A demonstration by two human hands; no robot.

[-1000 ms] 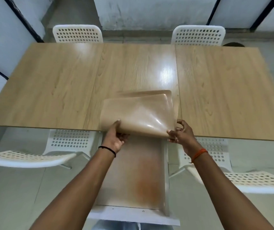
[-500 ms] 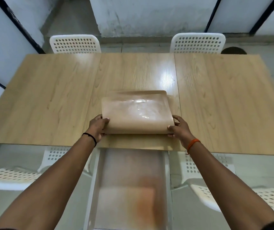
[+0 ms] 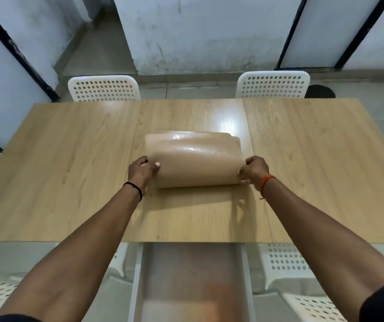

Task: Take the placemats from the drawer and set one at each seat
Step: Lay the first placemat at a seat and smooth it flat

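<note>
Head view: the left hand [image 3: 142, 171] and right hand [image 3: 254, 169], fingers curled, each grip a side edge of the tan placemats [image 3: 194, 159], a bowed stack held over the middle of the wooden table [image 3: 70, 163], with the open drawer [image 3: 193, 282] below its near edge.
</note>
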